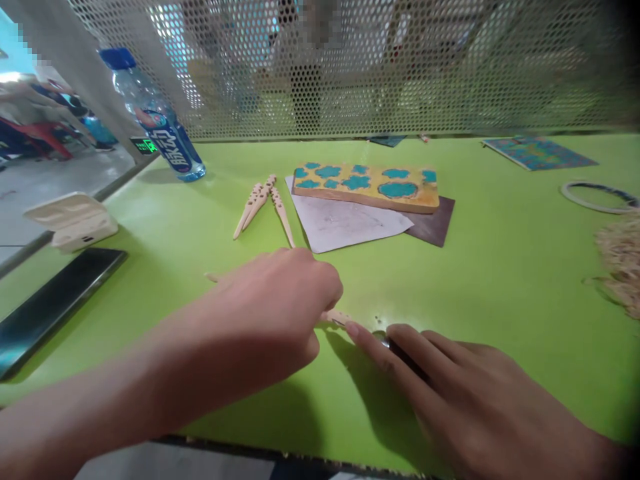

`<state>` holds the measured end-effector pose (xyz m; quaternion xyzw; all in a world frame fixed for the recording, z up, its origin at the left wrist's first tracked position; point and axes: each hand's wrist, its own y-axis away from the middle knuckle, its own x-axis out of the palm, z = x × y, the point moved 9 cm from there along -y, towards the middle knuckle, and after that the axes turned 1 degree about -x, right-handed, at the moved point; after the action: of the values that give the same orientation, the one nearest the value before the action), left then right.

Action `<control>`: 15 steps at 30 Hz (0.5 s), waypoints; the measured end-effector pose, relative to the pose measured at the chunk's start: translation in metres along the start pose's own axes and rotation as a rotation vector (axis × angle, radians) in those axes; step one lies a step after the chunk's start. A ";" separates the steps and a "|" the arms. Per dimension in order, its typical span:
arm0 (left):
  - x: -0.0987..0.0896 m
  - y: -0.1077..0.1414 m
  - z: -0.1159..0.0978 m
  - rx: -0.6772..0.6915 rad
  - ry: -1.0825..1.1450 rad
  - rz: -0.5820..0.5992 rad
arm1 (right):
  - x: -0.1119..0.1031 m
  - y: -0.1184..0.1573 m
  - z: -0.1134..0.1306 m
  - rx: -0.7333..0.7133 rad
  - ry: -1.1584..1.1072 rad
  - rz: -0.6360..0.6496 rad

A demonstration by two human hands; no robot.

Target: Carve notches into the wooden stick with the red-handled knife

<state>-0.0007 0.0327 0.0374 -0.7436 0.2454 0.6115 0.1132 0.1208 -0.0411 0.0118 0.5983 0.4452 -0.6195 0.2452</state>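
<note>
Head view: left hand [270, 307] curled closed around a pale wooden stick [334, 317], tip just beside the knife [400, 353]. Right hand [465, 380] partly curled, fingers over the knife's dark handle. Carved sticks [263, 203] lie beyond on green table [500, 267].

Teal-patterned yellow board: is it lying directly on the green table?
No, the teal-patterned yellow board lies on a pale paper sheet and a dark brown sheet on the green table.
</note>
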 end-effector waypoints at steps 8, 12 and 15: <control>0.004 0.002 0.003 -0.007 0.012 0.019 | 0.003 0.003 -0.001 0.015 -0.035 -0.016; 0.002 0.000 0.002 0.000 0.028 0.010 | 0.005 0.004 -0.002 0.005 -0.005 -0.006; -0.002 -0.001 0.002 -0.008 0.047 -0.012 | 0.007 0.006 -0.004 0.003 0.002 0.011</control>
<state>-0.0022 0.0351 0.0386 -0.7598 0.2410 0.5941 0.1080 0.1264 -0.0388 0.0042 0.6017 0.4411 -0.6182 0.2472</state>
